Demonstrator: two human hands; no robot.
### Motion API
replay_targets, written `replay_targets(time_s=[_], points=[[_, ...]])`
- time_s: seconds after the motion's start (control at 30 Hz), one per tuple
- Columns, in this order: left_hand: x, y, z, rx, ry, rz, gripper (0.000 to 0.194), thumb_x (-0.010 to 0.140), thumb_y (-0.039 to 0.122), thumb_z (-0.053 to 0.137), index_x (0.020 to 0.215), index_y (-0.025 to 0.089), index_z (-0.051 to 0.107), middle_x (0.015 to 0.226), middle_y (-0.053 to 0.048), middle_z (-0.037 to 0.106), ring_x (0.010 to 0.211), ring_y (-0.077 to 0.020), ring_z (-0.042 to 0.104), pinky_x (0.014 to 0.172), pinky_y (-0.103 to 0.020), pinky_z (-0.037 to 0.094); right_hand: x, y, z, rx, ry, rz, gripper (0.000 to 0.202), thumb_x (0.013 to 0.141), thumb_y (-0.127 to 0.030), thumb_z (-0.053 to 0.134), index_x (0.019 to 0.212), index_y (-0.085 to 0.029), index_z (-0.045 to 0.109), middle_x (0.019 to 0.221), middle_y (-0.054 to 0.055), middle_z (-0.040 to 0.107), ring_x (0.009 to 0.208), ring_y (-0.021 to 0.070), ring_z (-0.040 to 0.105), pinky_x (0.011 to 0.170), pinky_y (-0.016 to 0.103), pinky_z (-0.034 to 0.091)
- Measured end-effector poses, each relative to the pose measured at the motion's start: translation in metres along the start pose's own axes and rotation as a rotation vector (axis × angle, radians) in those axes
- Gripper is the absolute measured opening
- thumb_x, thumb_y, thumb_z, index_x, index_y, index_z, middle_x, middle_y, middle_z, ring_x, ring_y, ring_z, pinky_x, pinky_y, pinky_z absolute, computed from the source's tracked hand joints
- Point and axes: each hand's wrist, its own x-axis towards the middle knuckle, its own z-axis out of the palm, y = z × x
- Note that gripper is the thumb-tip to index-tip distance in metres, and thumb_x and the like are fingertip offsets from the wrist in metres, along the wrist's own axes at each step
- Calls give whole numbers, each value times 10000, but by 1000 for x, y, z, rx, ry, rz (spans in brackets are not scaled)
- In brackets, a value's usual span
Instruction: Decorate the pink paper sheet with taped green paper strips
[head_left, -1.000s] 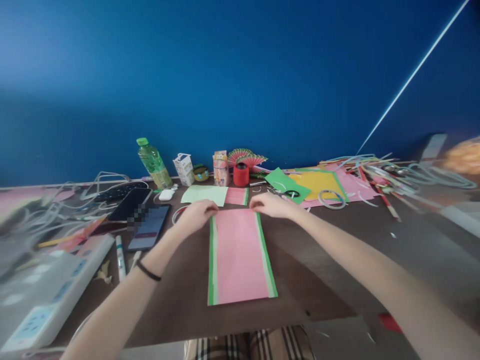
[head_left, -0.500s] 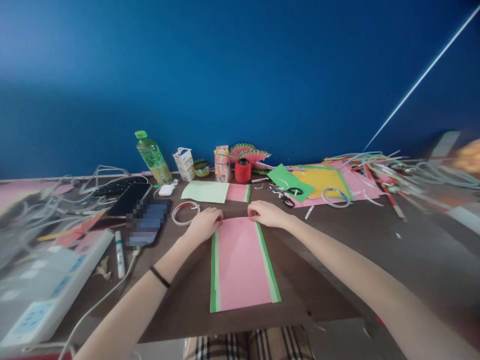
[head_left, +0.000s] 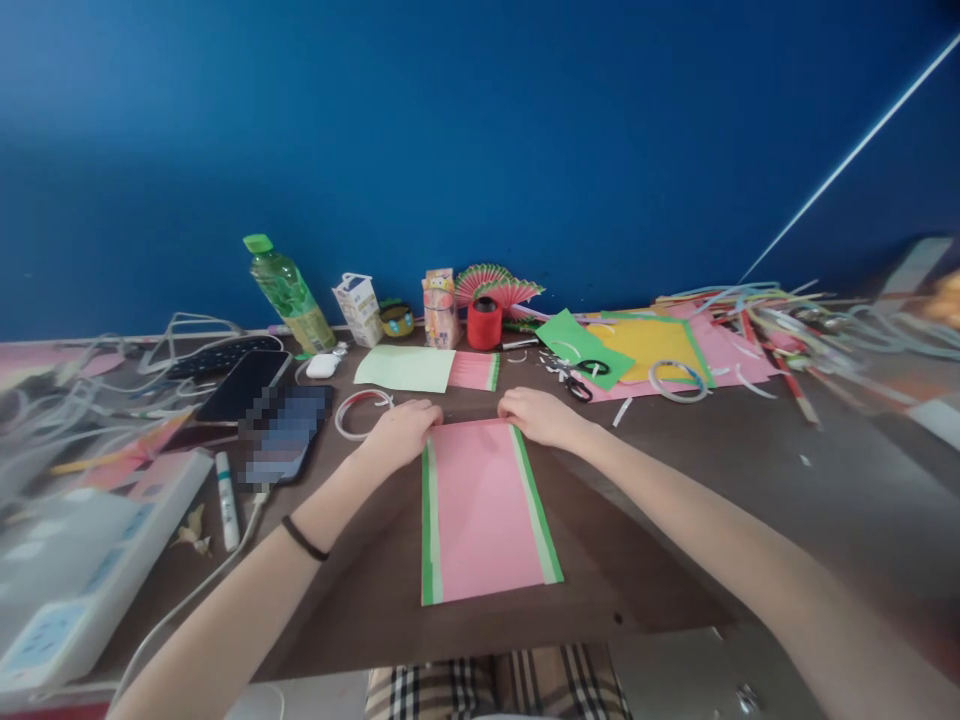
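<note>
A pink sheet of paper [head_left: 489, 515] with green and pale-green strips down both long sides lies flat on the dark table in front of me. At its far left corner, my left hand [head_left: 409, 432] is closed with fingertips on the edge. My right hand [head_left: 541, 415] grips the far right corner in the same way. Between them the far edge looks slightly turned up. Just beyond sit a pale-green sheet [head_left: 405, 368] and a pink pleated piece [head_left: 473, 371] with a green edge. A roll of tape [head_left: 360, 414] lies beside my left hand.
Scissors [head_left: 579, 388], green paper [head_left: 585, 345] and yellow paper [head_left: 652, 350] lie at the right rear. A green bottle [head_left: 289, 295], a carton [head_left: 358, 310], a red spool [head_left: 484, 325] and a paper fan [head_left: 501, 288] stand along the wall. Phones [head_left: 289, 435] and a power strip [head_left: 97, 590] occupy the left.
The view has shifted slightly. Both hands stay at the paper's far corners, and the far edge now looks more folded up between them.
</note>
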Motion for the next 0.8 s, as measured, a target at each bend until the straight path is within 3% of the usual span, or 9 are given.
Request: replay_targets(time_s=[0.47, 0.8], points=[[-8, 10, 8, 218, 115, 31, 213, 756, 30, 406, 782, 183, 553, 790, -76, 575, 775, -213, 533, 653, -328, 409, -19, -12, 11, -364, 105, -55, 228, 858, -80, 383, 830, -126, 605, 839, 106, 571, 775, 207, 461, 687, 314, 334], [-24, 21, 7, 348, 174, 30, 254, 794, 7, 345, 842, 146, 552, 826, -81, 552, 792, -219, 516, 669, -330, 416, -28, -20, 13, -293, 178, 40, 235, 866, -75, 387, 923, -135, 607, 935, 102, 584, 867, 216, 454, 761, 299, 354]])
